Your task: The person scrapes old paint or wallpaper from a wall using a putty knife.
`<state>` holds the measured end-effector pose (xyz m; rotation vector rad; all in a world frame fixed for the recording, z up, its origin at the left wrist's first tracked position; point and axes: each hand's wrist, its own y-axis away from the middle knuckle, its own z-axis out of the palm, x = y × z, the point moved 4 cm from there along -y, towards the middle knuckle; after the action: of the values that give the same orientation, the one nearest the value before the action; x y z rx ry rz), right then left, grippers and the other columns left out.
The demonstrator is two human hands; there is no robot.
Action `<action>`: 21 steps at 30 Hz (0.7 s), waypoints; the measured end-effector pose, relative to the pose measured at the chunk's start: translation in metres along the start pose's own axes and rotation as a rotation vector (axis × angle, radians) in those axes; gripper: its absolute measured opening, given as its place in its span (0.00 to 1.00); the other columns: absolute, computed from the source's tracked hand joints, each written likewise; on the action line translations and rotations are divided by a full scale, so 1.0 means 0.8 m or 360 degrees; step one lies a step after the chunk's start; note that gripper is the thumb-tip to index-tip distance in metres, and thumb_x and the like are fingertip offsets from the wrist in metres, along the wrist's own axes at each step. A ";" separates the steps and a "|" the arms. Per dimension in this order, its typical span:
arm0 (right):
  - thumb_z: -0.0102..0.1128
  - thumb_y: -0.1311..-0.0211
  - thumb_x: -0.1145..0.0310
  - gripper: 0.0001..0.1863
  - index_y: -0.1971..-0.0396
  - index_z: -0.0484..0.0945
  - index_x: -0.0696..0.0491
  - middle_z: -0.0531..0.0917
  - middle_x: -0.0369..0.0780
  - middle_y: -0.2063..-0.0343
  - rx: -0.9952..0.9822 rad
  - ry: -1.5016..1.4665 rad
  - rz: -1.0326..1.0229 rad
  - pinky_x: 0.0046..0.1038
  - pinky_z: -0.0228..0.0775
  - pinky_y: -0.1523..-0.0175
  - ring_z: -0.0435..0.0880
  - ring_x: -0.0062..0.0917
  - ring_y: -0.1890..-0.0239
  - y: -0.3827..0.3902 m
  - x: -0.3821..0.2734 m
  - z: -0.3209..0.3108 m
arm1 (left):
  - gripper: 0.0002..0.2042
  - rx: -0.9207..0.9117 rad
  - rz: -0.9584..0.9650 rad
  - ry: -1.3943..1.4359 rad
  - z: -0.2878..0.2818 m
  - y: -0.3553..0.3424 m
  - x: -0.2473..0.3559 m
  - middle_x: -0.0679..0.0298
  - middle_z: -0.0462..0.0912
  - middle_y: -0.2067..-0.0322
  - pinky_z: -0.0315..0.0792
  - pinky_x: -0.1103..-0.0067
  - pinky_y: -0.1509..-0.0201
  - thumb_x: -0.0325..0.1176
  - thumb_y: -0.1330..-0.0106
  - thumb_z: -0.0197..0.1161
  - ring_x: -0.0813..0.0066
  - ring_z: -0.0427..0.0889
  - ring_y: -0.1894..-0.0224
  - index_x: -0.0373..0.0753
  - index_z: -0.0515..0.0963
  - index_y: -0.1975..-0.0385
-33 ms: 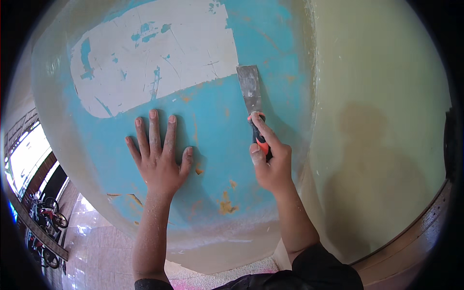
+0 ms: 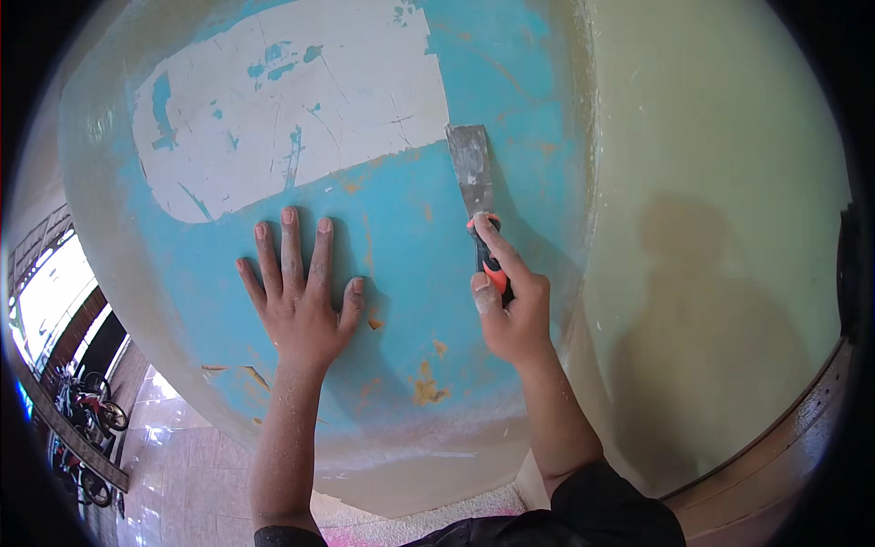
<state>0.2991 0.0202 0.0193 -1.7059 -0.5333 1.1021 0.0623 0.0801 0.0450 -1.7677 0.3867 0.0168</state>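
Note:
A putty knife with a flat metal blade and a black and orange handle is in my right hand. My fingers wrap round the handle, and one lies along it toward the blade. The blade's edge meets the blue wall surface at the lower right corner of a large whitish patch. Flecks of blue and thin scratches mark that patch. My left hand rests flat on the blue surface below the patch, fingers spread, holding nothing. Pale dust coats both hands.
Yellowish chips and scrapes dot the blue surface low down. To the right stands a pale green wall with a shadow on it. Motorcycles are parked at the far left, beyond a shiny tiled floor.

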 end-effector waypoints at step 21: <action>0.55 0.39 0.78 0.31 0.33 0.69 0.53 0.83 0.45 0.44 -0.0011 -0.0008 -0.0071 0.23 0.77 0.62 0.86 0.26 0.72 0.008 -0.008 0.005 | 0.33 -0.0021 -0.0010 0.0003 0.001 0.001 0.001 0.60 0.55 0.24 0.32 0.45 0.23 0.56 0.33 0.54 0.51 0.48 0.22 0.57 0.64 0.28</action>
<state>0.2915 0.0147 0.0160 -1.6897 -0.5765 1.0740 0.0628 0.0801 0.0439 -1.7817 0.3832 0.0132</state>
